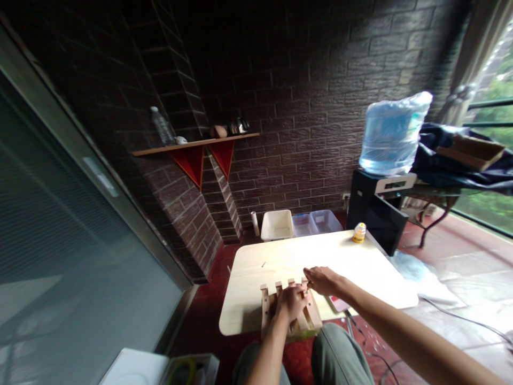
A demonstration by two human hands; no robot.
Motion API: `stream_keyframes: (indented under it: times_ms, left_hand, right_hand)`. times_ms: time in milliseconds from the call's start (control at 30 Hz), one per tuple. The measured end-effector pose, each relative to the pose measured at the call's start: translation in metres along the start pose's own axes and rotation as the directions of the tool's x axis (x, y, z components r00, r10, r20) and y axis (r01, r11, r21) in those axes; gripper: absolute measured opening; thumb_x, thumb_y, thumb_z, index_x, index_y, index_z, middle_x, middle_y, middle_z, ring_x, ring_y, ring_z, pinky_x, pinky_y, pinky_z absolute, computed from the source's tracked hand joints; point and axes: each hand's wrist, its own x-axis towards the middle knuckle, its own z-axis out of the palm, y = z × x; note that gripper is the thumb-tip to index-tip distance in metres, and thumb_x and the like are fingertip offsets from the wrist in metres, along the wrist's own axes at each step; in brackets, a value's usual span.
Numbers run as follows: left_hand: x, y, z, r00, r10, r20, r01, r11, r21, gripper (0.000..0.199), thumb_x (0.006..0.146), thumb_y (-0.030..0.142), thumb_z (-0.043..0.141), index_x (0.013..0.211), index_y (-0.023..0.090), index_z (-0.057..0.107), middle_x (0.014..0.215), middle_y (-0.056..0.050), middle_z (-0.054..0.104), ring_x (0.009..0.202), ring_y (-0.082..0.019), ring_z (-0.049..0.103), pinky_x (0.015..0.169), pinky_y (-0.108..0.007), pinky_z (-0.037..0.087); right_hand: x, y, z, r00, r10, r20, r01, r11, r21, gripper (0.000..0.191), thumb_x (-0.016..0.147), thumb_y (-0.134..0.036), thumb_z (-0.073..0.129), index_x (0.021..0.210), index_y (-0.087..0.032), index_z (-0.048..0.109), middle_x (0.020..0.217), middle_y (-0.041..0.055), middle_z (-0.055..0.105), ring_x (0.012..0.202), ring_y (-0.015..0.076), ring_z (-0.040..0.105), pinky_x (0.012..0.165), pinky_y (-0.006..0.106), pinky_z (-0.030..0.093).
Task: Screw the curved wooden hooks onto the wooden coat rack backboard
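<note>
At the near edge of the pale table [256, 262] is a light wooden slatted frame [265, 310], with several parallel slats and small dark holes in them. My left hand [292, 303] lies over its middle slats, fingers curled around the wood. My right hand [321, 279] is closed like a fist at the far right end of the frame, right by the last slat. A small dark bit shows below its fingers, too small to name. A small dark thin piece [263, 264] lies on the table beyond the frame.
A yellow-and-clear bottle [359, 233] stands at the table's far right corner. Partly under my right forearm is a pink-and-white flat object [339, 303]. Plastic bins [277, 224] sit on the floor behind the table. A water dispenser [377, 214] stands at right.
</note>
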Motion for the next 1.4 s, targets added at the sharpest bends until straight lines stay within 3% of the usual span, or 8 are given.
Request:
stream_keyframes:
  times_ms: [200,467,867,1067,1167,1400]
  left_hand:
    - [-0.001,0.003,-0.003,1.0,-0.016,0.0,0.016,1.0,-0.006,0.024,0.085,0.038,0.062,0.1,0.027,0.077,0.119,-0.005,0.076,0.111,-0.026,0.069,0.103,-0.04,0.051]
    - [-0.004,0.007,-0.004,0.999,-0.034,-0.039,0.033,0.999,-0.027,0.026,0.084,0.036,0.063,0.104,0.025,0.077,0.119,-0.007,0.077,0.115,-0.026,0.069,0.107,-0.04,0.05]
    - [-0.003,0.0,0.001,0.998,-0.038,-0.048,0.037,0.999,-0.034,0.029,0.082,0.032,0.066,0.109,0.025,0.075,0.126,-0.006,0.074,0.118,-0.025,0.068,0.109,-0.04,0.05]
    - [-0.002,0.0,0.001,0.998,-0.007,-0.067,0.005,0.999,-0.034,0.025,0.08,0.027,0.066,0.104,0.025,0.075,0.126,-0.006,0.074,0.117,-0.025,0.068,0.107,-0.038,0.05]
    - [-0.002,0.002,0.001,0.997,-0.008,-0.078,0.006,0.999,-0.035,0.019,0.08,0.028,0.067,0.097,0.024,0.076,0.123,-0.007,0.075,0.115,-0.026,0.069,0.107,-0.04,0.051]
    - [-0.002,0.0,0.003,0.997,-0.02,-0.08,0.017,0.999,-0.047,0.024,0.083,0.029,0.065,0.103,0.024,0.076,0.121,-0.006,0.076,0.112,-0.026,0.07,0.104,-0.041,0.053]
  right_hand:
    - [0.001,0.0,-0.001,0.999,0.028,0.02,-0.028,1.0,-0.009,0.024,0.094,-0.032,0.06,0.111,-0.015,0.064,0.099,0.0155,0.077,0.089,0.0284,0.076,0.067,0.03,0.051]
    - [-0.006,-0.006,-0.008,1.0,-0.008,0.001,0.008,1.0,-0.015,0.026,0.094,-0.024,0.054,0.118,-0.015,0.062,0.104,0.0143,0.077,0.089,0.0272,0.075,0.067,0.03,0.051]
    - [0.002,0.001,0.002,1.0,0.009,0.002,-0.009,1.0,-0.029,0.027,0.094,-0.032,0.057,0.115,-0.015,0.063,0.099,0.0162,0.078,0.087,0.0283,0.075,0.065,0.03,0.05]
    - [0.0,0.001,0.0,1.0,-0.03,0.0,0.03,0.999,-0.031,0.03,0.093,-0.024,0.054,0.121,-0.015,0.061,0.105,0.0158,0.077,0.09,0.0269,0.075,0.069,0.03,0.051]
    - [0.0,0.002,0.001,0.999,-0.045,0.006,0.045,0.999,-0.028,0.026,0.095,-0.026,0.054,0.118,-0.016,0.063,0.105,0.0148,0.077,0.092,0.0254,0.074,0.071,0.028,0.05]
    - [0.005,0.004,0.001,0.999,-0.026,0.027,0.027,0.999,-0.02,0.023,0.093,-0.033,0.061,0.108,-0.017,0.065,0.1,0.0137,0.078,0.089,0.0261,0.075,0.066,0.027,0.049]
